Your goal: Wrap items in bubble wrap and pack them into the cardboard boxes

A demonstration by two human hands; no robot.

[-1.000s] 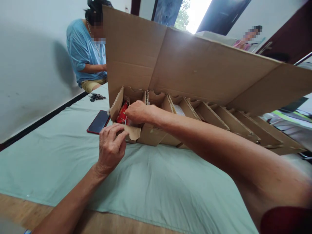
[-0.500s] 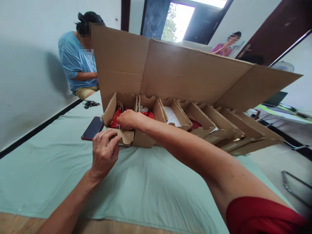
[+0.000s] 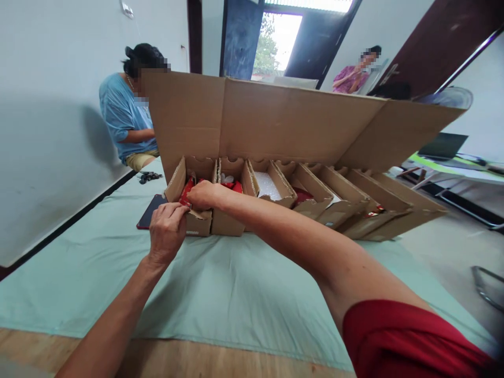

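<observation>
A long cardboard box [image 3: 275, 121] with several divider compartments lies on a green sheet [image 3: 236, 294], its big lid flap standing up behind. My left hand [image 3: 167, 231] is closed, pinching the front flap of the leftmost compartment [image 3: 199, 220]. My right hand [image 3: 203, 195] reaches into that same compartment, fingers curled over a red packet [image 3: 186, 193]; whether it grips the packet is hidden. More red items [image 3: 234, 185] and white padding [image 3: 269, 186] sit in neighbouring compartments.
A dark phone [image 3: 149, 218] with a red edge lies on the sheet left of the box. A person in a blue shirt [image 3: 122, 118] sits against the left wall. Another person [image 3: 352, 76] sits beyond the box by the doorway. Wooden floor [image 3: 177, 357] lies at the near edge.
My left hand has moved up to the front flap and closed on it. The view has shifted, showing more of the compartments. My right hand stays in the leftmost compartment.
</observation>
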